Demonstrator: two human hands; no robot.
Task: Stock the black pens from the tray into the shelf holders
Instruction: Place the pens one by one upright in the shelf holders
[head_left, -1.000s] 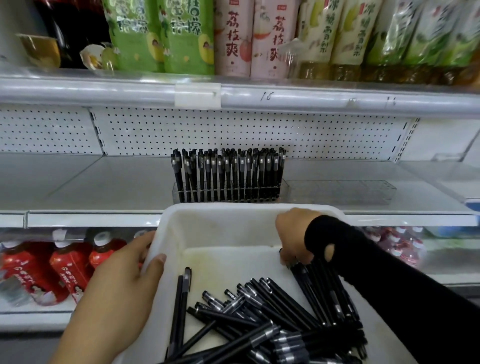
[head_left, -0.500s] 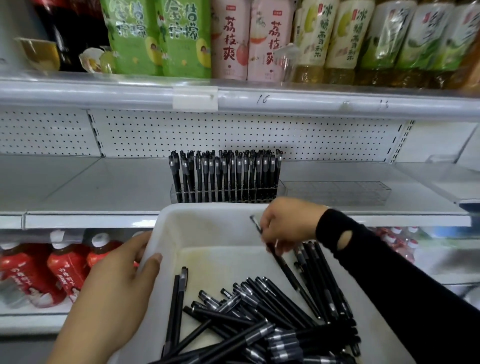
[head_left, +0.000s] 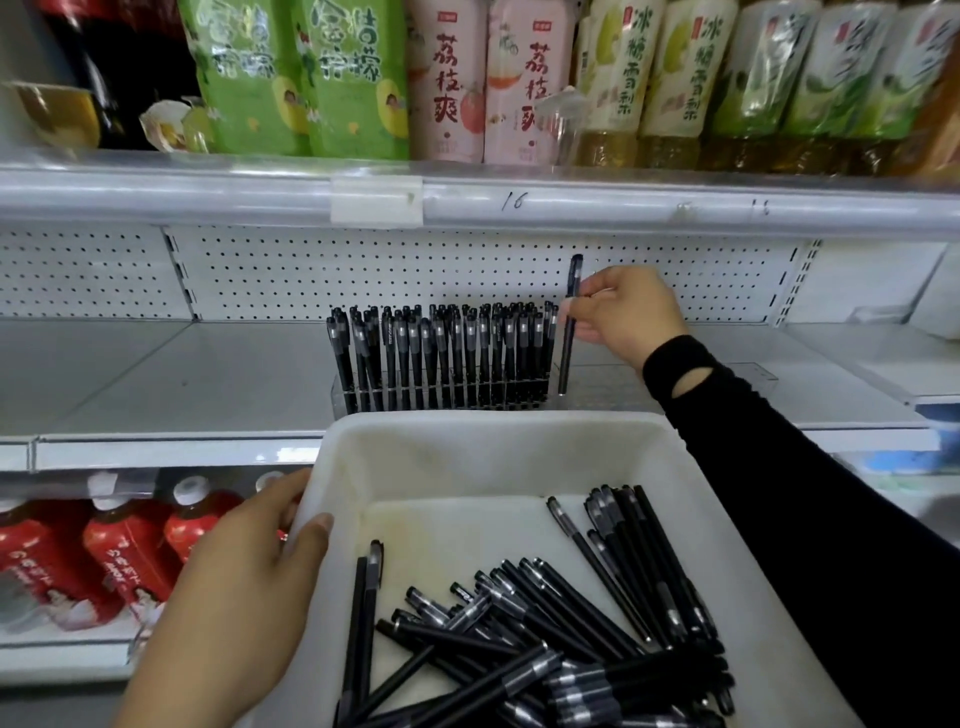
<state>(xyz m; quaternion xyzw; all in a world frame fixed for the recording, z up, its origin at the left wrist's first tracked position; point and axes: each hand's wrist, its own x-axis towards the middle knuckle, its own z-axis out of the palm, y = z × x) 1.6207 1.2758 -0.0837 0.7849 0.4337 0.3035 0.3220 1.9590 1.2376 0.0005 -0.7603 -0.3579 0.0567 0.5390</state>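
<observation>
OK, we've got the R hand (head_left: 626, 312) up at shelf level, thumb and fingertips pinching one black pen (head_left: 570, 338) around its upper half. Pen is upright, tip down at the left end of the second clear holder (head_left: 727, 376); can't tell if the tip sits in a slot. It stands just right of the packed holder (head_left: 441, 364), which is full of upright pens in rows. The R hand hangs btwn the shelf board (head_left: 156, 379) and the upper shelf rail (head_left: 623, 208), touching neither, w/ the pegboard (head_left: 363, 270) behind. Our L hand (head_left: 244, 582) grips the white tray (head_left: 467, 447) at its left rim, thumb hooked over the edge. Tray's far rim sits in front of the shelf's front edge and hides the holder bases. Loose pens (head_left: 545, 639) lie piled in the tray's near-right part. Red bottles (head_left: 104, 551) on the shelf below, left.
</observation>
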